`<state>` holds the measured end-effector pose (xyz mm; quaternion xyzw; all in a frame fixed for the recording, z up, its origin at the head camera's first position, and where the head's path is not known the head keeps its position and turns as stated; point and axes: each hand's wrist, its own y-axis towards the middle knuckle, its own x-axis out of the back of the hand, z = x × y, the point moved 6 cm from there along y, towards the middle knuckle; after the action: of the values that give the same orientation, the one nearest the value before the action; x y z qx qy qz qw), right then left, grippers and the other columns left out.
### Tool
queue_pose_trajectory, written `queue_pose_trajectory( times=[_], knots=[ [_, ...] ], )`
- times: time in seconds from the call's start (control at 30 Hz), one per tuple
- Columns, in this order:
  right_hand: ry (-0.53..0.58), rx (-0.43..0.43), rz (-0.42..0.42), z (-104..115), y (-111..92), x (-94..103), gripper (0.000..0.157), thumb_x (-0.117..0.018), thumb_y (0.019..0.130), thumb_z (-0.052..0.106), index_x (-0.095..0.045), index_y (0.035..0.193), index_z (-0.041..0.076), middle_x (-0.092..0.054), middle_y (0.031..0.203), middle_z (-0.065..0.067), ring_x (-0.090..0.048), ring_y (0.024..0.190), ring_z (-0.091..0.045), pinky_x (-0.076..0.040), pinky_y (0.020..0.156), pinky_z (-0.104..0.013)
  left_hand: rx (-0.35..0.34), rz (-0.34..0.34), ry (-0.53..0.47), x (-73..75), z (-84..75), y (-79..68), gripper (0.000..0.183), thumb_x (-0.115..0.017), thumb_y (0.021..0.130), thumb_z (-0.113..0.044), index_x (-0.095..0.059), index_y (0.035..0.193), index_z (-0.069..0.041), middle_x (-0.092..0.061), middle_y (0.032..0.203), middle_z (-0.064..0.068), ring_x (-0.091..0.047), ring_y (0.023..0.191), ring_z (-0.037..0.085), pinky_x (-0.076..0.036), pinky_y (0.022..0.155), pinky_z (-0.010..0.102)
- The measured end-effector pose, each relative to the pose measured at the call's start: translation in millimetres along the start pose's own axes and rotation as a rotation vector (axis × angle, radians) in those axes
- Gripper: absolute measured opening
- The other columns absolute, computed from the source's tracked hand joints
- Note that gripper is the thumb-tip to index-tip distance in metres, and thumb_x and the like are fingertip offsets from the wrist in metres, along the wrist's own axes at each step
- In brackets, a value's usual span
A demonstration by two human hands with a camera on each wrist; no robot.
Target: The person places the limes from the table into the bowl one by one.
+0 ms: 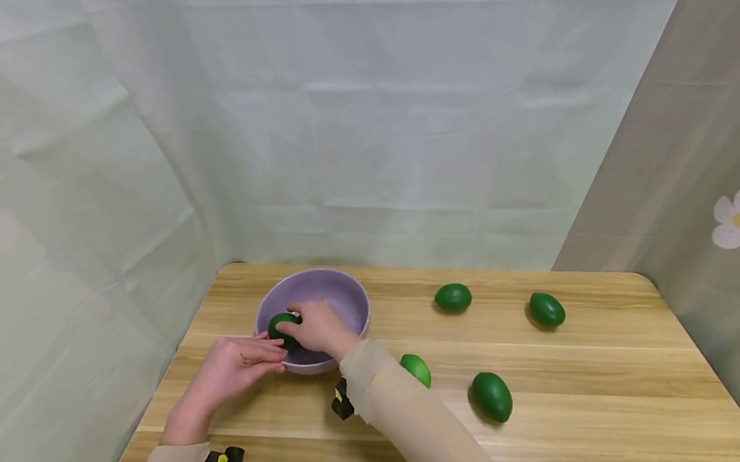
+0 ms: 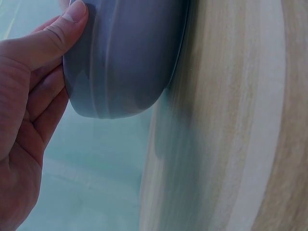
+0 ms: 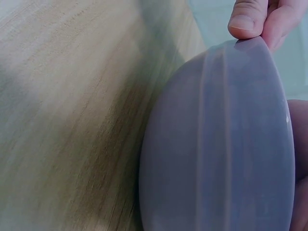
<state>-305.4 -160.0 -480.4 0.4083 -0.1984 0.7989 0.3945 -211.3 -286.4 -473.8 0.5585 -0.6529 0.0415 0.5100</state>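
A purple bowl (image 1: 318, 285) stands at the left of the wooden table in the head view. My left hand (image 1: 230, 369) pinches its near-left rim; the left wrist view shows the thumb (image 2: 60, 36) on the outer wall of the bowl (image 2: 130, 57). Inside the bowl, my right hand (image 1: 319, 328) grips a dark green lime (image 1: 281, 325) near the left wall. The bowl's side (image 3: 211, 144) fills much of the right wrist view and hides the lime there.
Two dark green limes (image 1: 453, 297) (image 1: 546, 310) lie toward the table's back. Another dark lime (image 1: 491, 397) sits nearer, right of a brighter green lime (image 1: 416, 369), which the right sleeve partly covers. Pale curtains (image 1: 397, 126) hang behind and beside the table.
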Motion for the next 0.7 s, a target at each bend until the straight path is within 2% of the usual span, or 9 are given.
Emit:
queue_pose_trajectory(
  times=[0.17, 0.33, 0.47, 0.7],
  knots=[
    [-0.005, -0.011, -0.006, -1.7, 0.0, 0.1, 0.048, -0.068, 0.107, 0.042, -0.069, 0.142, 0.009, -0.074, 0.133, -0.006, -0.070, 0.117, -0.017, -0.058, 0.097, -0.025, -0.013, -0.005, 0.001, 0.2, -1.3, 0.7, 0.023, -0.097, 0.070, 0.000, -0.087, 0.088, -0.009, -0.082, 0.098, 0.006, -0.078, 0.103, 0.037, -0.052, 0.109, 0.024],
    [-0.005, -0.007, -0.012, -3.1, 0.7, -0.3, 0.046, -0.070, 0.106, 0.041, -0.070, 0.140, 0.010, -0.076, 0.127, -0.004, -0.069, 0.106, -0.013, -0.057, 0.089, -0.023, -0.008, -0.004, -0.001, 0.4, -1.7, 1.0, 0.024, -0.097, 0.070, 0.000, -0.088, 0.089, -0.010, -0.082, 0.099, 0.005, -0.078, 0.103, 0.036, -0.054, 0.107, 0.029],
    [-0.018, -0.005, -0.016, -3.4, 1.1, 0.2, 0.044, -0.071, 0.105, 0.042, -0.072, 0.136, 0.011, -0.076, 0.123, -0.004, -0.069, 0.102, -0.013, -0.057, 0.086, -0.023, -0.003, -0.004, -0.006, 0.7, -1.3, 0.6, 0.025, -0.097, 0.069, 0.001, -0.088, 0.089, -0.010, -0.083, 0.099, 0.004, -0.079, 0.103, 0.035, -0.052, 0.108, 0.024],
    [-0.033, -0.021, -0.018, -3.4, 0.6, 2.2, 0.050, -0.071, 0.104, 0.043, -0.068, 0.142, 0.010, -0.075, 0.128, -0.005, -0.070, 0.113, -0.017, -0.058, 0.096, -0.028, -0.003, -0.004, -0.011, 0.7, -1.1, -0.1, 0.024, -0.097, 0.069, 0.002, -0.087, 0.089, -0.009, -0.082, 0.098, 0.005, -0.079, 0.102, 0.034, -0.049, 0.110, 0.019]
  ],
)
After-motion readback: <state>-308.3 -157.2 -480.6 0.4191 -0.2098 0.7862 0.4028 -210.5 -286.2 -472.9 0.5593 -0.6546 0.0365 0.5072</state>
